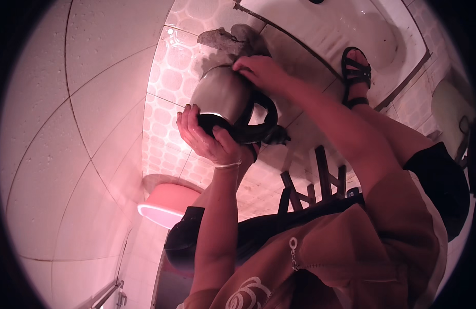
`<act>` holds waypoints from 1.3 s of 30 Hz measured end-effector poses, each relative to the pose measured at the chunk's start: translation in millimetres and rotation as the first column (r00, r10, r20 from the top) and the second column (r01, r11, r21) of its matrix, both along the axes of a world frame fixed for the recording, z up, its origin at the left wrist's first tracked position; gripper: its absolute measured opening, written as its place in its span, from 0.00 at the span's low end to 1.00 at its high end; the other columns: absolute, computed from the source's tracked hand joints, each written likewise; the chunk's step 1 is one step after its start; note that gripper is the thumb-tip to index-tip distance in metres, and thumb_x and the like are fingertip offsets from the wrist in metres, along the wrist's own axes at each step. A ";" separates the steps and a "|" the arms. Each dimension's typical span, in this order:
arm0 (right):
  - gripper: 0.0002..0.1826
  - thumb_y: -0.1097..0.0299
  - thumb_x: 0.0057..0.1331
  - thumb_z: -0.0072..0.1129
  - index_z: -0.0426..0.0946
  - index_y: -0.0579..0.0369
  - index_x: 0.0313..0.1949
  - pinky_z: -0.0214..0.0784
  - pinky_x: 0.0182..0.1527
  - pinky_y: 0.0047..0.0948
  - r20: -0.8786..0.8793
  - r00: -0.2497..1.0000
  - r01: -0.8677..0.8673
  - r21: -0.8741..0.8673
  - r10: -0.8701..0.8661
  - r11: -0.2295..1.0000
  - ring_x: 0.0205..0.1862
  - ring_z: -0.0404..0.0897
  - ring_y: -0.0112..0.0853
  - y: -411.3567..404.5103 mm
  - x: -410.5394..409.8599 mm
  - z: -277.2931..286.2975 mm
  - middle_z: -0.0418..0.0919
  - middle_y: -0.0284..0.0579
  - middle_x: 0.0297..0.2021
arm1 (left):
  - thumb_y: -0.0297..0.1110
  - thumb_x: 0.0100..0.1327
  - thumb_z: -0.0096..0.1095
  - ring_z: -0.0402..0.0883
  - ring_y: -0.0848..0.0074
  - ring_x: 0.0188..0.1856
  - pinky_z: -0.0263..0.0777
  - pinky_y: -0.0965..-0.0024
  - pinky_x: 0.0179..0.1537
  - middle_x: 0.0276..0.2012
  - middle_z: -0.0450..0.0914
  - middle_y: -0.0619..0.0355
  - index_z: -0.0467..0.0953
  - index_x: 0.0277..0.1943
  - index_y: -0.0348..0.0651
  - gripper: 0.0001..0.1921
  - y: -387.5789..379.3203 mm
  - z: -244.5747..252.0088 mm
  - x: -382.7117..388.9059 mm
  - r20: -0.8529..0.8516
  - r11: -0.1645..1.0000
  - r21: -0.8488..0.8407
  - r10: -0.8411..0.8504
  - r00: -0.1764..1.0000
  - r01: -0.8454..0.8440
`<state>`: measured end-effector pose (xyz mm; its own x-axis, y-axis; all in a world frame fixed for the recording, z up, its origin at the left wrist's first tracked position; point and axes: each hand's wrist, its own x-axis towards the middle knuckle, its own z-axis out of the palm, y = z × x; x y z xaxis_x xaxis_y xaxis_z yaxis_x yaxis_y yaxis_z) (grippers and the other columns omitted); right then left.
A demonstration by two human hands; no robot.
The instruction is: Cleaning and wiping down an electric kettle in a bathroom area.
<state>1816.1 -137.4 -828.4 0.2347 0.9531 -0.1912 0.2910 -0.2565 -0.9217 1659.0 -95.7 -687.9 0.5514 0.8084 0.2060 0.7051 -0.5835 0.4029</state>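
Note:
A metal electric kettle [221,92] with black plastic ends lies tilted over the tiled floor. Its black handle [272,112] curves out on the right side. My left hand [207,135] is wrapped around the kettle's near black end, fingers on one side and thumb on the other. At the kettle's far end is my right hand [261,71], its bent fingers touching the edge. The palm side is hidden, so I cannot tell whether something is held in it. A wet grey rag [224,38] lies on the floor just beyond the kettle.
A white squat toilet pan [338,31] is set in the floor at upper right, my sandalled foot [355,73] at its edge. A pink plastic basin [170,202] stands left of my leg. Wooden stool legs [323,174] show beneath me. A tiled wall [99,96] rises on the left.

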 end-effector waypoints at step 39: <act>0.12 0.55 0.55 0.59 0.84 0.47 0.27 0.71 0.37 0.33 -0.109 0.944 -0.328 -0.379 0.310 0.865 0.30 0.81 0.32 16.0 33.8 -29.9 0.82 0.38 0.25 | 0.33 0.49 0.42 0.63 0.50 0.58 0.53 0.50 0.61 0.52 0.70 0.42 0.67 0.53 0.30 0.27 -2.6 0.2 7.0 0.008 0.999 -0.033 0.013 1.000 -0.012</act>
